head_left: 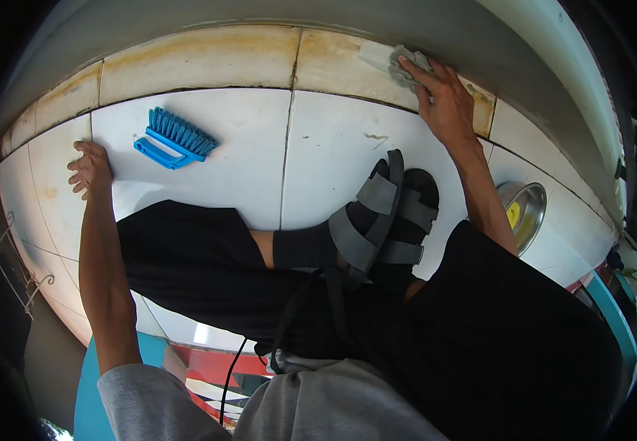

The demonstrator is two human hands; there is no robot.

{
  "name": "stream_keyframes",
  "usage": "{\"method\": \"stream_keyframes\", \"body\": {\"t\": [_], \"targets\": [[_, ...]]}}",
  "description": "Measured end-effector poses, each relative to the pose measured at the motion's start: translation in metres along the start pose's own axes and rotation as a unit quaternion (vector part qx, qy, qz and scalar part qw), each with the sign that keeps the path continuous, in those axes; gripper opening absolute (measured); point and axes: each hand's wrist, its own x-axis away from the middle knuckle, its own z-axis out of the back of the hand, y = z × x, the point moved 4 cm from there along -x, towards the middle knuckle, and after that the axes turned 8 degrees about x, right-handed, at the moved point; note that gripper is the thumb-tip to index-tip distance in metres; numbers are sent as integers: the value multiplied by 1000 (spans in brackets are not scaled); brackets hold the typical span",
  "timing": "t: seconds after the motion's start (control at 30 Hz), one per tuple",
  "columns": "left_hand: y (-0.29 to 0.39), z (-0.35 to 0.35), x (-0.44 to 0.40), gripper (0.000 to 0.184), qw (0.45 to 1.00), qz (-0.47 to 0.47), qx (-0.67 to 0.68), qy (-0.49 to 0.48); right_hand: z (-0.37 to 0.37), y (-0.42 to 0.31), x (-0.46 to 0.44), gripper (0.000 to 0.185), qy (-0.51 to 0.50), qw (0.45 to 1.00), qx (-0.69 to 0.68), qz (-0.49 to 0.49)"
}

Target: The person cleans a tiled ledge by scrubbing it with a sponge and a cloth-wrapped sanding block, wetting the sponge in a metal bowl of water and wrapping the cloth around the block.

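Note:
My right hand [447, 95] presses a crumpled grey cloth [409, 66] against the stained skirting tiles [201, 60] at the upper right. Its fingers lie over the cloth. At the left, my left hand [90, 169] rests on the white tiled floor [223, 158] with its fingers spread and nothing in it. A blue brush [176, 140] lies on the floor to the right of my left hand, bristles pointing up and away from me. Brown stains mark the skirting beside the cloth.
A metal bowl [530, 213] holding something yellow is beside my right forearm. My legs and grey sandals [373, 213] fill the centre. A curled metal frame [30, 287] stands at the left edge. A grey wall [252, 16] rises above the skirting.

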Motion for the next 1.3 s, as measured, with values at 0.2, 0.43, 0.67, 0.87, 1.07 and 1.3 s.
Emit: {"method": "stream_keyframes", "body": {"t": [0.2, 0.43, 0.67, 0.87, 1.07, 1.3], "targets": [[7, 3, 9, 91, 1000, -7, 7, 19, 2, 147, 65, 62, -39, 994, -44, -93], [9, 4, 12, 90, 1000, -6, -3, 4, -14, -39, -22, 58, 25, 999, -37, 17], [19, 12, 21, 92, 1000, -2, 16, -21, 0, -2, -5, 58, 5, 1000, 0, 6], [11, 7, 16, 92, 1000, -11, 4, 8, -1, 121, 60, 61, -40, 992, -65, -98], [6, 1, 7, 90, 999, -12, -19, 24, -15, -50, -23, 53, 32, 998, -30, 36], [19, 13, 22, 91, 1000, -8, 4, -3, 0, -37, -16, 54, -9, 999, 15, 36]]}}
